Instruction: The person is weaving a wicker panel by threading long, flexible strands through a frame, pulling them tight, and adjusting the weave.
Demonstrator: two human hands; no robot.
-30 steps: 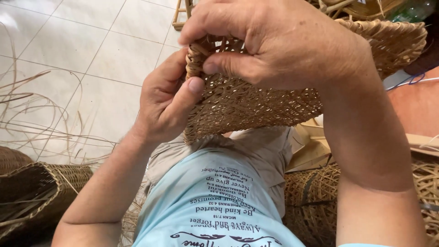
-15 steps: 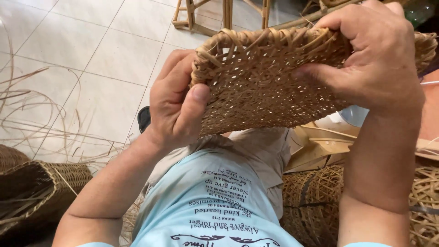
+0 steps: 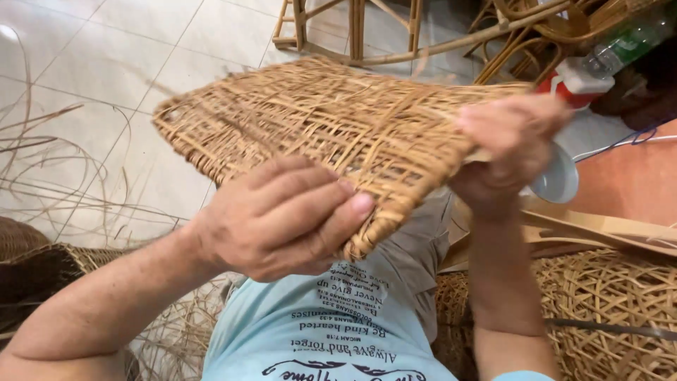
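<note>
I hold a flat woven rattan piece (image 3: pixel 317 120) up in front of my chest, tilted with its open weave facing me. My left hand (image 3: pixel 282 219) grips its near edge, fingers curled over the rim. At the right end, my right hand (image 3: pixel 511 148) clasps the edge of the same piece, slightly blurred. Below the piece are my light blue printed shirt and grey shorts.
Loose rattan strands (image 3: pixel 56 169) lie on the white tiled floor at left. Dark woven baskets (image 3: pixel 35 268) sit at lower left, a pale woven basket (image 3: pixel 613 310) at lower right. Rattan chair frames (image 3: pixel 395 35) stand behind. A plastic bottle (image 3: pixel 606 56) and a white round object (image 3: pixel 560 180) are at right.
The woven piece has swung from a folded, edge-on position to a flat, spread-out one. My right hand slid from the top centre to the right end; my left hand moved to the near edge.
</note>
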